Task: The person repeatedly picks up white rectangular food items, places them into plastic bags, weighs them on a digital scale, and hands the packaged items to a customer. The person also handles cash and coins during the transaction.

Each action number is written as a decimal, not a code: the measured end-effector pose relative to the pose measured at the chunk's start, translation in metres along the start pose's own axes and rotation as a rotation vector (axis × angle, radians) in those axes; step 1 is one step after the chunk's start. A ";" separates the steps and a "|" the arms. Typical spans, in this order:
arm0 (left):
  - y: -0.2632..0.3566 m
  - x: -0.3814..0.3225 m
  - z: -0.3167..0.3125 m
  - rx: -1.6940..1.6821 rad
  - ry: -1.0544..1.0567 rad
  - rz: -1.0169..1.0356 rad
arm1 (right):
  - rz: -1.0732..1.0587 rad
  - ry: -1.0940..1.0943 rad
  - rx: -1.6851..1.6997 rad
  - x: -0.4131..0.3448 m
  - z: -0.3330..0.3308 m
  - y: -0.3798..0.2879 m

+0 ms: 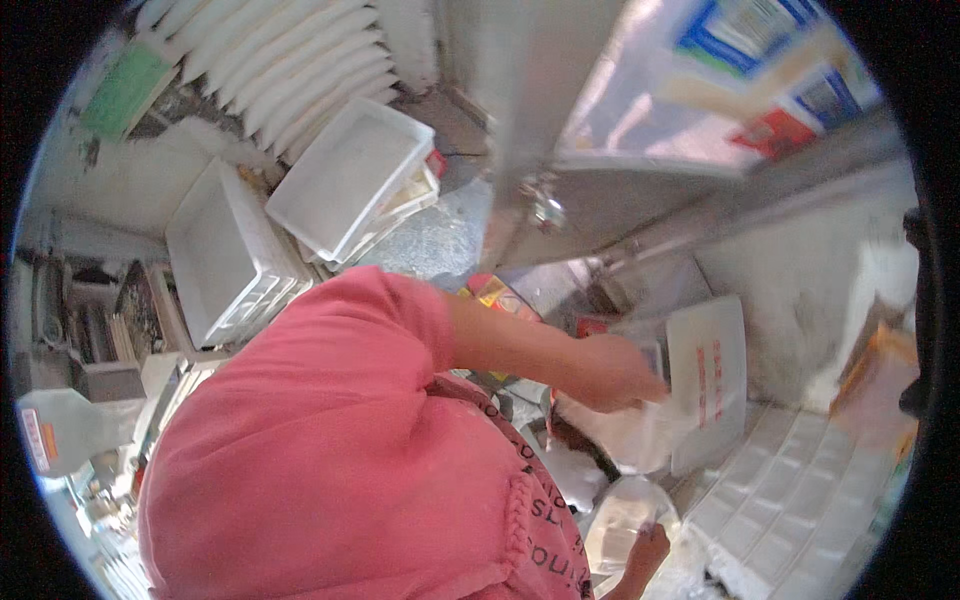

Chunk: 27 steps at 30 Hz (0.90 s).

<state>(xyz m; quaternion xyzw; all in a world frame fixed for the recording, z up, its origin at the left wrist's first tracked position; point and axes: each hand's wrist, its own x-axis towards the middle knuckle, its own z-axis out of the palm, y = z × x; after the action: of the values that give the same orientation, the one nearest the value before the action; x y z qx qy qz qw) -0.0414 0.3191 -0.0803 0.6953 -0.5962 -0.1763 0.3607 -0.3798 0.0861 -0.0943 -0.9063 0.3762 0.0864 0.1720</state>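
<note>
My left hand [626, 375] reaches across at the centre right, its fingers blurred and partly turned away, so whether they hold anything cannot be told. Just beyond it stands a translucent white plastic panel [709, 382] with red writing, perhaps the side of a bin or a lid. Low in the view, my right hand [651, 544] is closed on the edge of a clear, rounded plastic container or bag [619, 517]. Pale plastic bags or wrapping [577, 472] lie between the hands and my pink shirt, which hides much of the middle.
Stacked white plastic trays [217, 255] and another tray [360, 172] stand at upper left, near rows of white sheets or trays [292, 67]. A metal-looking panel [622, 210] juts in above my arm. White ridged packs [780, 495] lie at lower right, beside an orange-edged carton [877, 390].
</note>
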 end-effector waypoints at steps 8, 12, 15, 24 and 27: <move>-0.195 -0.301 -0.044 -0.126 0.121 -0.848 | -0.301 -0.431 0.024 0.041 0.145 -0.284; -0.319 -0.432 -0.017 -0.154 0.716 -1.222 | -0.575 -0.515 0.036 0.091 0.298 -0.438; -0.402 -0.501 -0.018 -0.231 1.098 -1.420 | -0.655 -0.501 0.090 0.112 0.400 -0.570; -0.553 -0.625 0.035 -0.346 1.679 -1.899 | -1.024 -0.509 0.303 0.155 0.680 -0.857; -0.579 -0.643 0.072 -0.390 1.682 -1.999 | -1.024 -0.577 0.174 0.152 0.739 -0.889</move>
<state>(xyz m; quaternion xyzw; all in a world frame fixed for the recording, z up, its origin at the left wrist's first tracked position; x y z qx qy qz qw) 0.1702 0.9299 -0.6601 0.6664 0.6100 0.0357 0.4273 0.3397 0.8500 -0.6030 -0.8949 -0.1651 0.2041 0.3609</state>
